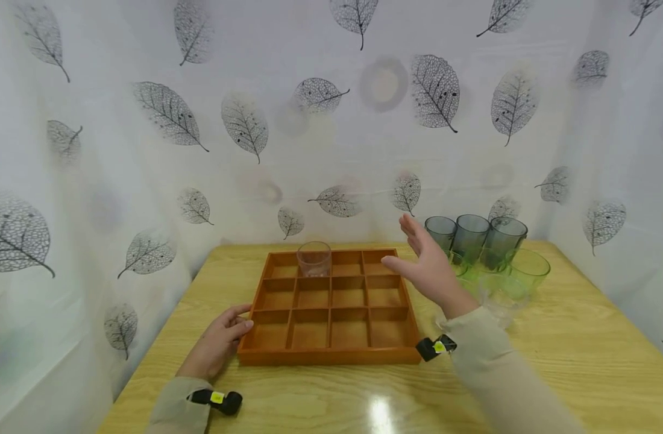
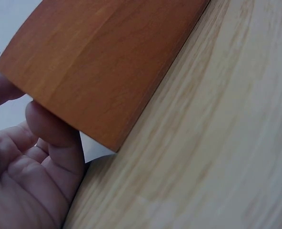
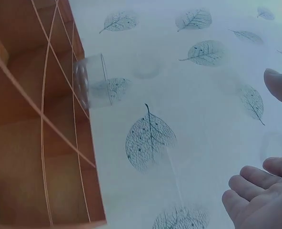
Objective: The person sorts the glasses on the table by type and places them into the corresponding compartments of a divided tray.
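My left hand holds the left side of a divided wooden tray, with its thumb at the rim. The left wrist view has curled fingers against the tray's end wall. A clear glass stands in the back row, second compartment from the left; it shows in the right wrist view as a clear glass against the curtain. Raised over the tray's right back part, my right hand has its fingers extended and thumb spread, holding nothing.
Three grey glasses stand at the back right of the wooden table. Before them are several green glasses and clear glasses, partly behind my right arm. A leaf-print curtain hangs behind the table.
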Demonstrator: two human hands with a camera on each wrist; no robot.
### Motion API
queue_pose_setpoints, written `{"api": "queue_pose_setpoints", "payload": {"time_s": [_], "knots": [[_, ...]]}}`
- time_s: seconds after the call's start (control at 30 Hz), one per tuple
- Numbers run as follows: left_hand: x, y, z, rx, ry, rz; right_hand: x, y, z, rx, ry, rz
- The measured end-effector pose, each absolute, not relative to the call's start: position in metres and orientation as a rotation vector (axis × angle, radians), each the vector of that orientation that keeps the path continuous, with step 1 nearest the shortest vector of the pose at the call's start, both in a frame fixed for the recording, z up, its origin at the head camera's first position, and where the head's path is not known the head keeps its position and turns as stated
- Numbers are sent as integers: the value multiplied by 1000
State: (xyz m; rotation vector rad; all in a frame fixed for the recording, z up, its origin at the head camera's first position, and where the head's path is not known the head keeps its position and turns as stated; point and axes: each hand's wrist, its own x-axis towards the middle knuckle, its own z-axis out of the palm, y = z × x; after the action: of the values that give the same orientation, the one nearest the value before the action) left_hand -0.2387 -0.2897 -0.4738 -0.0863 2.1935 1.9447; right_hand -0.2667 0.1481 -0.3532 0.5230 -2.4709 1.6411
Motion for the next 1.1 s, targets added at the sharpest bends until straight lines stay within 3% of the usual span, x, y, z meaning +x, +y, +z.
{"api": "queue_pose_setpoints", "payload": {"time_s": [0.63,1.1], "knots": [[-236,-288,-471,-110,2205,1940,-221,252,-380,219,-2444,1406],[-237,-289,-474,-77,2211,1908,-205,310,-423,52,-2458,1446]]}}
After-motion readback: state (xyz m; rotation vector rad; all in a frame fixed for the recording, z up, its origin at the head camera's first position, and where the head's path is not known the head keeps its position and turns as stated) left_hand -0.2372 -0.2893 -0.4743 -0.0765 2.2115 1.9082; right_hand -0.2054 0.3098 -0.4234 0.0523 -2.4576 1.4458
